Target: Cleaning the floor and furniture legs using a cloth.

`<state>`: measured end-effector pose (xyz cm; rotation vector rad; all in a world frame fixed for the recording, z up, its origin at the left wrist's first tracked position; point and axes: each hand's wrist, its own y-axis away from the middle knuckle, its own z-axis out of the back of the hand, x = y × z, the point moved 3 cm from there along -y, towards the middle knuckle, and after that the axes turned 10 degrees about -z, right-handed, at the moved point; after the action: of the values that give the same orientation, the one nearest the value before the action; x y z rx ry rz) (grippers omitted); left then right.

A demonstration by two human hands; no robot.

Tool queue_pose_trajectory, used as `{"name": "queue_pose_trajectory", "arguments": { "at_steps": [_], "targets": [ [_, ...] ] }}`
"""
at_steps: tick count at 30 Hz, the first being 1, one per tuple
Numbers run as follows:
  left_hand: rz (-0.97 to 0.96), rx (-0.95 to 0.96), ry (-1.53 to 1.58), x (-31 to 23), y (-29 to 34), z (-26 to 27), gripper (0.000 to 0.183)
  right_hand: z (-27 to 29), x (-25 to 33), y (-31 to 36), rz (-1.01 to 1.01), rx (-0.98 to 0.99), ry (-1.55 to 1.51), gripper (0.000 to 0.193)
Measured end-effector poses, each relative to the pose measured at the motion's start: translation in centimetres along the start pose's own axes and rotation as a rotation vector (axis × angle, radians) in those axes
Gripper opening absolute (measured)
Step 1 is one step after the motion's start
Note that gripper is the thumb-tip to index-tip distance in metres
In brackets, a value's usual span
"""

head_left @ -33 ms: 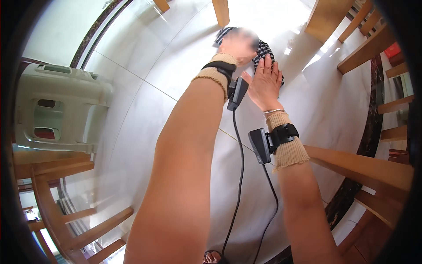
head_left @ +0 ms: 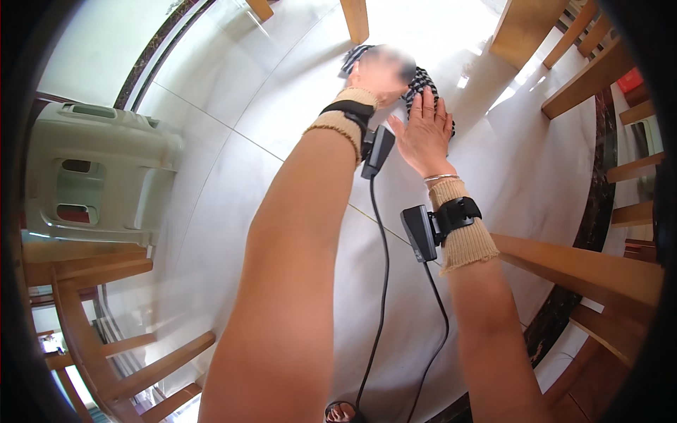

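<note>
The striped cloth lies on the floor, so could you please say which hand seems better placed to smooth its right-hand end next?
Probably the right hand: open, its straight fingers lie over that end of the striped cloth, while the left hand is farther left.

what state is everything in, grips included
striped cloth, bunched, partly covered
left grip, at the cloth, too blurred to tell open or closed
right grip, open, flat over the cloth
beige cuffs, worn
black straps, fastened over the cuffs
black cables, slack
floor, shiny
</note>
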<state>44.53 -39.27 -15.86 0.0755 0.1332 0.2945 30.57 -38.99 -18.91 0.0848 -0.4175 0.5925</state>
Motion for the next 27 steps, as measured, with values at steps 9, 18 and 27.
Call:
{"name": "queue_pose_trajectory", "arguments": {
  "at_steps": [9,18,27],
  "targets": [
    [-0.031,-0.08,-0.362,15.8,14.1,-3.8,0.058,-1.9,8.9,7.2,0.438,0.086,-0.157,0.062],
    [0.103,0.053,-0.049,0.8,42.4,-2.4,0.069,3.0,6.2,29.4,0.761,0.487,-0.314,0.066],
    [-0.385,0.106,0.156,-10.1,33.4,-1.9,0.073,7.3,-3.3,33.7,0.497,0.555,-0.029,0.071]
  ]
}}
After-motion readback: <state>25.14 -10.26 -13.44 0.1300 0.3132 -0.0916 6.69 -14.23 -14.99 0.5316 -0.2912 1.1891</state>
